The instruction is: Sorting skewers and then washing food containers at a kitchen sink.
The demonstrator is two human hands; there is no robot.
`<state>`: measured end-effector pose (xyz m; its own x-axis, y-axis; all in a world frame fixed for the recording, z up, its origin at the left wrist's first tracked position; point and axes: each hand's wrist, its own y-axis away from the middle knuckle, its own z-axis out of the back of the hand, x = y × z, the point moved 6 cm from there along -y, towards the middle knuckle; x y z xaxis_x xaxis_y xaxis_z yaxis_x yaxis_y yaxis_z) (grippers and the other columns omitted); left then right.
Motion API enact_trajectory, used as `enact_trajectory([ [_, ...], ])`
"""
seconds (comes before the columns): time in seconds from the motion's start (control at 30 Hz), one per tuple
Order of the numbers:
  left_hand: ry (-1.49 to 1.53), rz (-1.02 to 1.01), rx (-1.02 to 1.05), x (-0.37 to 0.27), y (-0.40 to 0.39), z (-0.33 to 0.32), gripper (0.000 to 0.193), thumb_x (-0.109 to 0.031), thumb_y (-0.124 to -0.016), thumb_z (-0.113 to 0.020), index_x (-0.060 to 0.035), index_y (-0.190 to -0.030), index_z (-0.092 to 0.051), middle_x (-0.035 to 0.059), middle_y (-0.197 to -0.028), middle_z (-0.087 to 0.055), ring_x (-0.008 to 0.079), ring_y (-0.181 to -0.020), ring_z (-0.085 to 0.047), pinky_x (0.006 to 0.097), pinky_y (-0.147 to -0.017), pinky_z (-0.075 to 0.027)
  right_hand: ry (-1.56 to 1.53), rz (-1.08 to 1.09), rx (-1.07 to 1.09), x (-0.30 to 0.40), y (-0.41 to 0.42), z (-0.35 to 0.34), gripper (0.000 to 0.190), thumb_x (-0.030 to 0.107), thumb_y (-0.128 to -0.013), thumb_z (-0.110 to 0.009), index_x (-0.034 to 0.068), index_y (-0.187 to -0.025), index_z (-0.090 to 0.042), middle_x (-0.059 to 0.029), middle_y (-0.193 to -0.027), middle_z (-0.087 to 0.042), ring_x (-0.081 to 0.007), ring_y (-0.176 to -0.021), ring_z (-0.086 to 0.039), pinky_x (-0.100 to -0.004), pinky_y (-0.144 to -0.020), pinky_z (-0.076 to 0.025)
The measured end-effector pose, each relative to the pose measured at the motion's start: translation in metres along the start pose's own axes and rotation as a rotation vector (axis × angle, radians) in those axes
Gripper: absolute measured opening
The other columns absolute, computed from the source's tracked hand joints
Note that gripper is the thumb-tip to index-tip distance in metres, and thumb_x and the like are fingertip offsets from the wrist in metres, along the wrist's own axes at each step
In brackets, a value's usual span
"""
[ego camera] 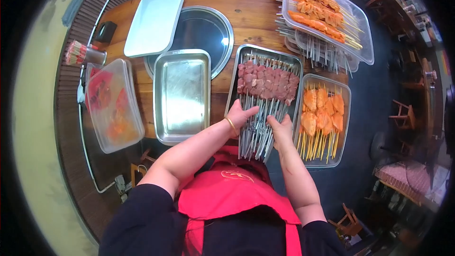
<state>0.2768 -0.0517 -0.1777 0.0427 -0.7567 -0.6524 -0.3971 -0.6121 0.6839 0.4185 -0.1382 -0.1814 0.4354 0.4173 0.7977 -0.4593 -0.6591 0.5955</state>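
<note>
Both hands clasp a thick bundle of metal skewers [256, 128] from its two sides. My left hand [243, 114] grips the left side, thumb on top, and my right hand [282, 130] the right side. Cubes of raw red meat [265, 81] are threaded in rows on the far ends. Beneath the meat lies a deep stainless steel tray [298, 74], and the bare skewer ends stick out past its near edge towards my apron. My fingers under the bundle are hidden. Close on the right, a clear plastic tray [346, 128] holds marinated chicken pieces [321, 113] on bamboo sticks.
Left of me stand an empty steel tray [183, 96], a white plastic tray [156, 21], a round dark inset [199, 32] and lidded plastic boxes [115, 113]. At the far right, orange meat skewers [316, 10] lie in a stacked plastic tray [362, 17] above more metal skewers [320, 51].
</note>
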Motion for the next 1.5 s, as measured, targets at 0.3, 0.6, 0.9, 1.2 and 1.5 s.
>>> enact_trajectory([
  [0.3,0.049,-0.036,0.040,0.032,-0.017,0.011,0.047,-0.004,-0.077,-0.070,-0.0062,-0.115,-0.042,0.0083,-0.104,-0.058,0.0195,-0.090,-0.060,0.0384,-0.078,-0.051,0.165,0.097,0.010,-0.014,-0.004,0.001,0.041,0.006,-0.074,-0.067,0.002,-0.110,-0.049,-0.0073,-0.100,-0.062,-0.0148,-0.087,-0.059,-0.0288,-0.079,-0.046],
  [0.6,-0.086,-0.402,0.056,0.010,0.005,0.004,0.048,-0.008,-0.081,-0.066,-0.0027,-0.121,-0.040,0.0061,-0.108,-0.056,0.0135,-0.098,-0.053,0.0305,-0.089,-0.044,0.323,0.318,-0.097,0.032,0.029,-0.024,0.044,0.006,-0.071,-0.068,0.000,-0.109,-0.047,-0.0106,-0.101,-0.061,-0.0176,-0.085,-0.060,-0.0303,-0.078,-0.048],
  [0.9,-0.135,-0.318,0.092,0.020,0.006,0.008,0.048,-0.006,-0.081,-0.064,-0.0024,-0.121,-0.039,0.0057,-0.107,-0.055,0.0127,-0.097,-0.053,0.0307,-0.089,-0.043,0.394,0.298,-0.083,0.017,0.034,-0.025,0.045,0.006,-0.071,-0.066,-0.001,-0.111,-0.045,-0.0119,-0.101,-0.061,-0.0178,-0.086,-0.060,-0.0300,-0.077,-0.048],
  [1.2,-0.152,-0.396,0.107,0.011,0.020,0.015,0.054,-0.006,-0.080,-0.065,-0.0005,-0.126,-0.036,0.0084,-0.110,-0.053,0.0143,-0.102,-0.051,0.0306,-0.092,-0.041,0.279,0.231,-0.113,0.003,0.040,-0.030,0.045,0.008,-0.072,-0.068,-0.002,-0.110,-0.046,-0.0110,-0.103,-0.058,-0.0183,-0.090,-0.057,-0.0307,-0.082,-0.045],
  [1.5,-0.193,-0.638,0.101,-0.049,0.087,0.082,0.054,-0.012,-0.079,-0.065,0.0009,-0.124,-0.038,0.0133,-0.108,-0.058,0.0192,-0.099,-0.057,0.0324,-0.088,-0.043,0.166,0.429,0.009,0.028,0.105,-0.126,0.047,-0.004,-0.072,-0.060,-0.002,-0.115,-0.041,-0.0095,-0.101,-0.059,-0.0161,-0.087,-0.059,-0.0284,-0.079,-0.048],
])
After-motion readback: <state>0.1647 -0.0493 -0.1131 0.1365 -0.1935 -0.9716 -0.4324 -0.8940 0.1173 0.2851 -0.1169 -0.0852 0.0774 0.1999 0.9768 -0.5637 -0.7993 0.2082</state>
